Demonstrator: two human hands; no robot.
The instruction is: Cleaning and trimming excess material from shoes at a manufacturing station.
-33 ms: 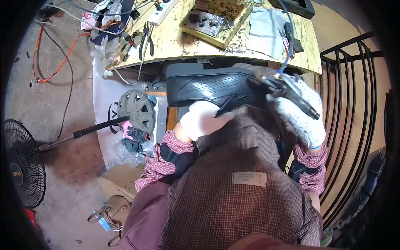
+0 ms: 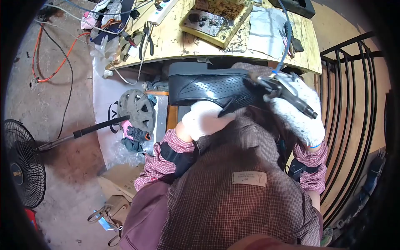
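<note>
A black shoe with a perforated upper and thick sole lies sideways above my lap, its sole toward the workbench. My left hand, in a white glove, is closed on the shoe's near edge, by its opening. In my speckled white right glove, my right hand grips a dark metal air tool with a blue hose running up from it. The tool's blurred front end is at the shoe's right end; whether it touches I cannot tell. My right fingertips are partly hidden behind the tool.
Beyond the shoe stands a wooden workbench with pliers, a power strip, a yellowish box with knobs and a cloth. A fan stands left, near a wheel cover. Black metal railing rises at right.
The shoe and my left hand have shifted slightly right. My right hand and the air tool have moved slightly left, and both hands keep their hold.
</note>
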